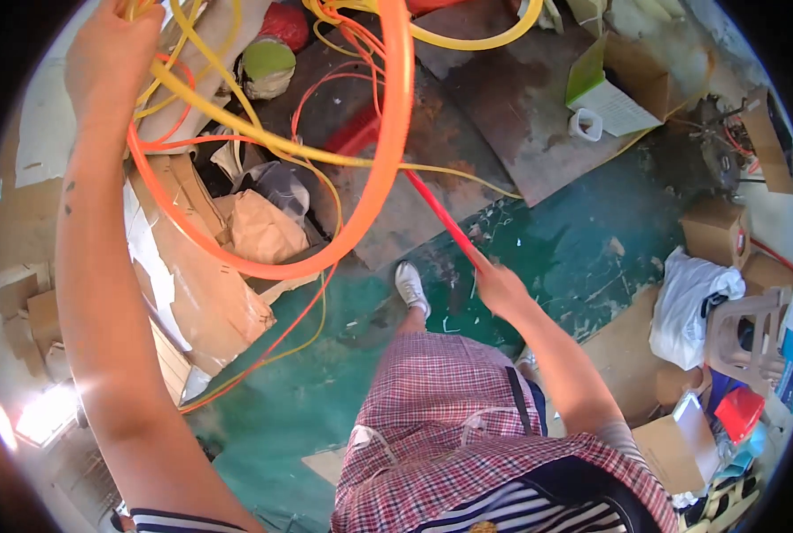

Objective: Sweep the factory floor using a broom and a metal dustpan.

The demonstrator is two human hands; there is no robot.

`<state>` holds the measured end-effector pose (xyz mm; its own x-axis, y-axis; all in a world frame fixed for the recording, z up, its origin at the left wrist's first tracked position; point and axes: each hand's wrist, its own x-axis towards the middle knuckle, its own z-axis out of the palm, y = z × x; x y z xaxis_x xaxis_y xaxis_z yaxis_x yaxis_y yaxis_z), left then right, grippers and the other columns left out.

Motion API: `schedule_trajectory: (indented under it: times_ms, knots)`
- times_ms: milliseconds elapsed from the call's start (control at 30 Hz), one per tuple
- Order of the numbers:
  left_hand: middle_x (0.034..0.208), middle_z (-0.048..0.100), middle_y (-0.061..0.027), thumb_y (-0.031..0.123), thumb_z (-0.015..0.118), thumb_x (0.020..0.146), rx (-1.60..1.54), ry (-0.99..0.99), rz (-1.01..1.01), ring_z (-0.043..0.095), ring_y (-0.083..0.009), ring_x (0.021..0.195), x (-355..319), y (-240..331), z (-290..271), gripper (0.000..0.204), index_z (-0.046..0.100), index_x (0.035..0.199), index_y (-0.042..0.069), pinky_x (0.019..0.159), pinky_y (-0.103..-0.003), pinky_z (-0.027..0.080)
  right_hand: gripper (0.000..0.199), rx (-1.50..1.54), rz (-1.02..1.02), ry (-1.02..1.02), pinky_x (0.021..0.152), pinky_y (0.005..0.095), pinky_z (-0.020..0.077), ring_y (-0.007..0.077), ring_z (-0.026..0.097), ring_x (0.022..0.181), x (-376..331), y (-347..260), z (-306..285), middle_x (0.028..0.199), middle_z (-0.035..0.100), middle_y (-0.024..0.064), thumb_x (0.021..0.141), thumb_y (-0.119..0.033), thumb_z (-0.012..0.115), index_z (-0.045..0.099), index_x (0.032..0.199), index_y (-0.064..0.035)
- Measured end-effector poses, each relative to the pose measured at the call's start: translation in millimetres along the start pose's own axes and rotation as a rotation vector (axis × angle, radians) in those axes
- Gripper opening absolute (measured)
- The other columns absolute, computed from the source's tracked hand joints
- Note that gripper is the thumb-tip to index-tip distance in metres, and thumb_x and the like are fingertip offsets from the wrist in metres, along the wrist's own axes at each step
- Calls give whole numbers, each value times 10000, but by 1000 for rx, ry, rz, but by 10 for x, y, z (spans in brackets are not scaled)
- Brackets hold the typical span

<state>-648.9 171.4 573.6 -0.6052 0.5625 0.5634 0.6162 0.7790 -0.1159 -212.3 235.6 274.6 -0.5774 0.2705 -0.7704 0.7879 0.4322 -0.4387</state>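
Observation:
My left hand [117, 53], raised at the upper left, is closed round yellow hose [206, 102] at the top edge of the view. A thick orange hose [277, 268] hangs in a wide loop beside it, tangled with thinner orange and yellow lines. Lower and to the right, my right hand [503, 291] grips the red handle [445, 218] of a broom. The broom's red head [354, 133] is blurred and partly hidden behind the orange loop, over the dark floor sheets [467, 115].
Flattened cardboard [206, 293] and crumpled brown paper [268, 229] lie at the left. An open green-and-white box [618, 93] stands at the upper right. A white plastic bag [694, 306] and a beige plastic stool [743, 333] are on the right. My shoe [411, 286] rests on green floor.

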Motion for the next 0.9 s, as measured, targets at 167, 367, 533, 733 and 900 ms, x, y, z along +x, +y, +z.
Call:
schedule_trajectory:
  times_ms: [167, 367, 533, 733, 900]
  knots:
    - [1080, 589, -70, 397, 566, 740, -59, 33, 42, 559, -263, 977, -72, 276, 14, 487, 515, 1184, 204, 804, -330, 432, 539, -126, 1, -39, 712, 444, 477, 340, 599, 829, 421, 31, 366, 887, 611, 190, 868, -201, 386, 163, 1357, -242]
    - [895, 605, -161, 193, 571, 723, -167, 36, 52, 566, -337, 867, -607, 618, 510, 341, 559, 1050, 98, 728, -421, 446, 504, -262, 200, -139, 596, 475, 459, 364, 587, 663, -1808, 1762, 494, 746, 592, 200, 851, -254, 434, 251, 1320, -250]
    - [1093, 553, -140, 222, 585, 748, -157, -235, 43, 547, -332, 953, -1139, 473, 1351, 446, 485, 1179, 166, 799, -408, 440, 501, -197, 240, -71, 563, 482, 451, 378, 565, 591, -3027, 2010, 346, 629, 570, 198, 841, -228, 454, 285, 1312, -224]
    - [1303, 333, -208, 301, 658, 699, 136, -553, -274, 345, -330, 1200, -1495, 332, 1780, 660, 377, 1272, 135, 936, -400, 356, 501, -211, 172, 134, 541, 480, 453, 373, 567, 582, -2144, 2887, 772, 628, 572, 194, 845, -233, 458, 287, 1315, -213]
    - [1259, 371, -219, 326, 682, 677, -43, -294, -163, 339, -324, 1194, -2376, 469, 877, 650, 436, 1211, 48, 986, -388, 296, 510, -268, 208, 35, 549, 477, 451, 375, 569, 588, -2562, 3320, 719, 632, 575, 192, 856, -226, 441, 252, 1330, -227]
